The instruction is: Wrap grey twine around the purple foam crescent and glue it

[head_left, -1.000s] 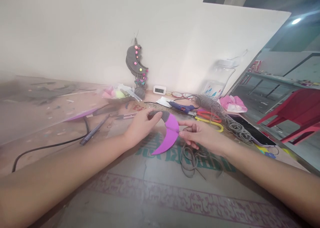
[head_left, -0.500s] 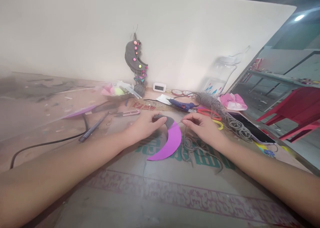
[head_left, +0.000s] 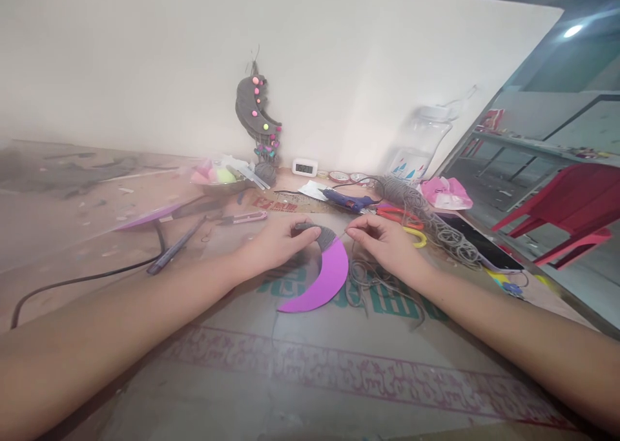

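1 purple crescent [head_left: 325, 277], 1 grey cord [head_left: 374, 279] on surface [head_left: 310, 363].
L hand [head_left: 278, 242] grips crescent's wrapped tip; R hand [head_left: 383, 244] pinches cord.

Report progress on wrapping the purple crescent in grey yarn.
Done: only the top tip of the purple crescent-shaped cutout is covered in grey yarn. In hand: left hand pins that tip, right hand pinches the strand. Left: the rest, bare purple.

I count 2 hands [head_left: 277, 244] [head_left: 385, 244], 2 crescents [head_left: 320, 281] [head_left: 252, 108] (1 hanging), 1 glue gun [head_left: 346, 201], 1 clock [head_left: 305, 167].
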Demonstrator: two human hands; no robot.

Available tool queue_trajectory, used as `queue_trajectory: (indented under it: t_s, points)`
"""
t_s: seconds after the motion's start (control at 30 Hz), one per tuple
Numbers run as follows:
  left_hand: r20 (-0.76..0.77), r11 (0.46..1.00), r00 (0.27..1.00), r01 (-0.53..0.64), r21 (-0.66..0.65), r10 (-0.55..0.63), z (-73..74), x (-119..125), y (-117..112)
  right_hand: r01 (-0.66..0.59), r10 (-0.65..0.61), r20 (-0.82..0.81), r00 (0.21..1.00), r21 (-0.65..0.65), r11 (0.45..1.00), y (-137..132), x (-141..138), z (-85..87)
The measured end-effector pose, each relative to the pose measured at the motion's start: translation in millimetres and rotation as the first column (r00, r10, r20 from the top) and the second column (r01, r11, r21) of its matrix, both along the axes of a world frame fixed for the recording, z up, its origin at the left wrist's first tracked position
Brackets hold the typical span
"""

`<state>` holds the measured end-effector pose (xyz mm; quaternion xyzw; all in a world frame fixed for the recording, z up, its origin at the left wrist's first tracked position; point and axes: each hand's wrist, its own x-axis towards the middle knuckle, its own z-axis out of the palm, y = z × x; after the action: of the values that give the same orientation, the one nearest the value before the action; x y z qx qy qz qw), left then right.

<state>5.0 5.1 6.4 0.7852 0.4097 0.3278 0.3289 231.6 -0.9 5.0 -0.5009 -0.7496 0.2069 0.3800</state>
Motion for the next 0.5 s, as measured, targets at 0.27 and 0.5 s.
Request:
queue_trajectory:
  t_s: [0.27, 0.5]
  points:
    - [-0.005, 0.997, 0.998, 0.066, -0.029, -0.066, -0.7, 0.1, -1.3, -0.002, 0.002, -0.009, 1.000, 0.008, 1.000, 0.1, -1.9, -0.8]
    - [-0.029, 0.992, 0.994, 0.102, -0.072, -0.104, 1.7, 0.0, -3.0, -0.001, 0.001, 0.002, 1.000, 0.021, 1.000, -0.7, -0.9, -1.2]
